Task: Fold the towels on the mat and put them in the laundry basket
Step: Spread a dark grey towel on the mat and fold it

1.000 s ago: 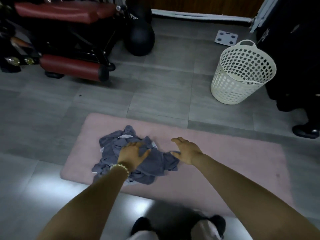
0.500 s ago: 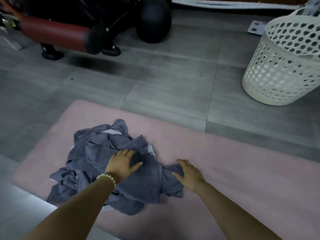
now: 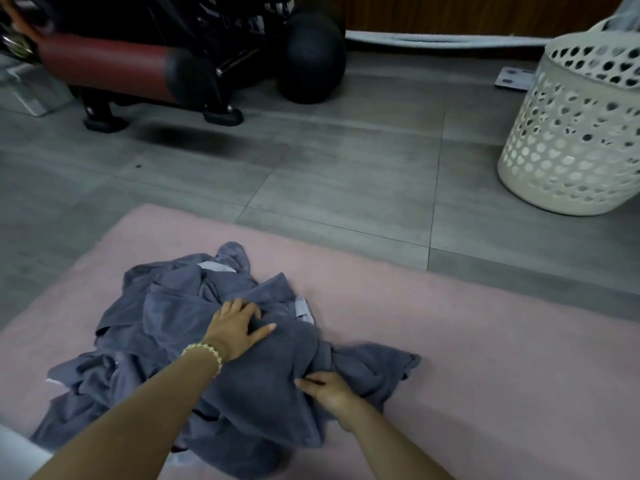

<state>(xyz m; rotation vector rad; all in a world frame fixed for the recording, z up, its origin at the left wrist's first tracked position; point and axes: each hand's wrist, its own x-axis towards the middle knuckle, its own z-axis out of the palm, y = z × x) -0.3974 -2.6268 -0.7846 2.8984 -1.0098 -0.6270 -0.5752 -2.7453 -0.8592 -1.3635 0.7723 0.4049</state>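
The task is barely getting going: the heap of grey towels (image 3: 194,344) is lying crumpled in the lower left of the frame on the pink mat (image 3: 467,348), with nothing looking folded yet. The left hand (image 3: 239,327) is pressing down on top of the heap, fingers spread. The right hand (image 3: 325,393), lower centre, is pinching a fold at the heap's right edge. One white laundry basket (image 3: 568,143) is standing on the floor at the upper right, well apart. The towels are too tangled for counting.
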